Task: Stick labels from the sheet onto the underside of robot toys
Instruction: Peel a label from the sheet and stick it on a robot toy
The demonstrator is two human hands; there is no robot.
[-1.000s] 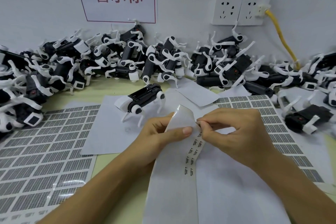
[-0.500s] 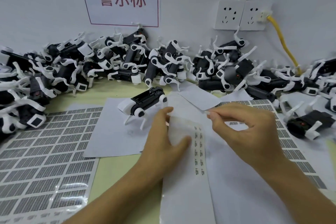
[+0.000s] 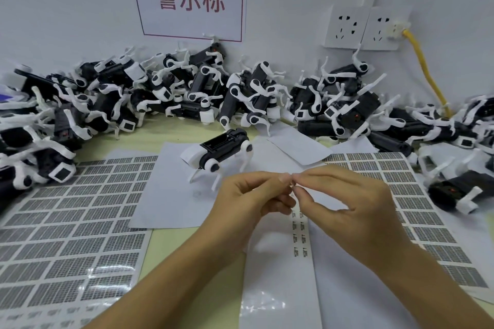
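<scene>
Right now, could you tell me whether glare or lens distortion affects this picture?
Head view: glare streaks the glossy backing strip near the bottom edge; wide-angle distortion bows the left label sheet and the toy pile; both hands look sharp.

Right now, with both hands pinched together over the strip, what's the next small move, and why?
Probably carry the label to the standing toy and free the left hand to tip it over. Both hands, the right too, pinch a small white piece above the strip; the toy stands on its legs, underside hidden.
</scene>
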